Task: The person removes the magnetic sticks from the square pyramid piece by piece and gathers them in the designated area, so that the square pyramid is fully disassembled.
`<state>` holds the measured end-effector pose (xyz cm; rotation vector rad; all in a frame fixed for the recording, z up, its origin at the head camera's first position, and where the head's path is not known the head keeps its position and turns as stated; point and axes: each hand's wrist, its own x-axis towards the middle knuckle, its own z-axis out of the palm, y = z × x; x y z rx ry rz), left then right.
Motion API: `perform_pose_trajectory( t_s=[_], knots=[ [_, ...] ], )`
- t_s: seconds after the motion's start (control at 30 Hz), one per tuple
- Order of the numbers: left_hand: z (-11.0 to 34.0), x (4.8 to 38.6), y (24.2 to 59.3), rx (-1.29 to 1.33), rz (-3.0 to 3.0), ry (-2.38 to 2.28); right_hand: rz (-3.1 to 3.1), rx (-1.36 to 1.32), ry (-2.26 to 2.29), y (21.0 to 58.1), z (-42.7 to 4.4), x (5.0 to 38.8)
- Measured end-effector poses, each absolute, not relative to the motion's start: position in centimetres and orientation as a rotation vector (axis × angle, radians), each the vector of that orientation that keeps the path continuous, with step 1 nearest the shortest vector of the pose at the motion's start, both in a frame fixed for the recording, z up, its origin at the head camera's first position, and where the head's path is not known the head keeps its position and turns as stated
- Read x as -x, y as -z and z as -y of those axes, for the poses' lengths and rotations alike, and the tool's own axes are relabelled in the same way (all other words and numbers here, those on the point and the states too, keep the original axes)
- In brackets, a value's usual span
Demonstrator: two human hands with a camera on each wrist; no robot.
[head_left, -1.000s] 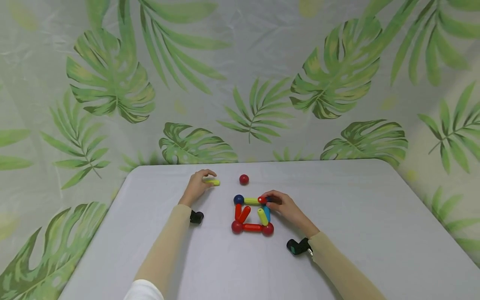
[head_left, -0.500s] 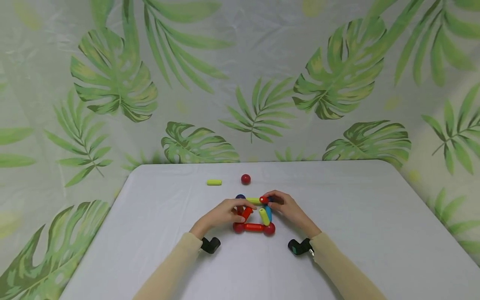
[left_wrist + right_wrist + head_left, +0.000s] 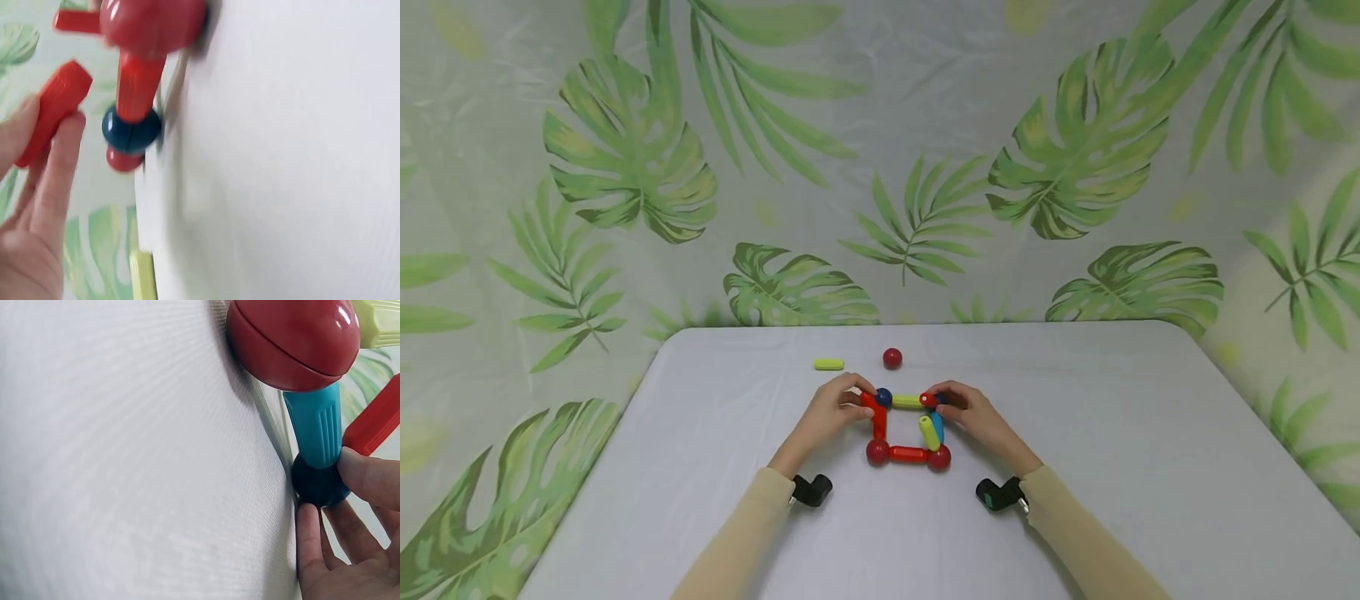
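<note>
A square frame of magnetic rods and balls lies on the table. My left hand (image 3: 829, 410) pinches a red rod (image 3: 57, 105) between thumb and fingers, beside the frame's back-left dark blue ball (image 3: 130, 131); whether they touch I cannot tell. My right hand (image 3: 976, 417) grips the back-right dark blue ball (image 3: 315, 484), with the thumb near a raised red rod (image 3: 375, 417) there. A blue rod (image 3: 317, 422) links that ball to the front-right red ball (image 3: 294, 340), from which a yellow-green rod (image 3: 929, 433) slants up. Another red ball (image 3: 877, 452) forms the front-left corner.
Behind the frame, a loose yellow-green rod (image 3: 829, 364) and a loose red ball (image 3: 892, 358) lie on the white table (image 3: 1120, 400). A leaf-patterned cloth (image 3: 925, 150) hangs behind the table's far edge.
My left hand let go of the yellow-green rod at the back, took the slanted red rod from the front-left ball and carried it to the back-left corner. My right hand stayed put.
</note>
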<state>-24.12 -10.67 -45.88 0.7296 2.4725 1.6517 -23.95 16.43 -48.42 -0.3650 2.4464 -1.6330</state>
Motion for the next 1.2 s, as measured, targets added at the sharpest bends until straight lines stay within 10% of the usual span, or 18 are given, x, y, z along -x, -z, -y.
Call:
perform_pose_trajectory(
  t_s=[0.57, 0.9, 1.2],
  knots=[
    [14.6, 29.6, 47.3, 0.146, -2.89, -1.542, -2.438, 0.37, 1.645, 48.0, -16.0, 23.9],
    [14.7, 29.4, 46.8, 0.04, -2.919, -1.589, -2.45, 0.352, 1.634, 48.8, -16.2, 24.3],
    [6.9, 25.8, 44.1, -0.588, -2.588, -1.615, -2.471, 0.404, 1.631, 48.7, -16.6, 24.2]
  ],
)
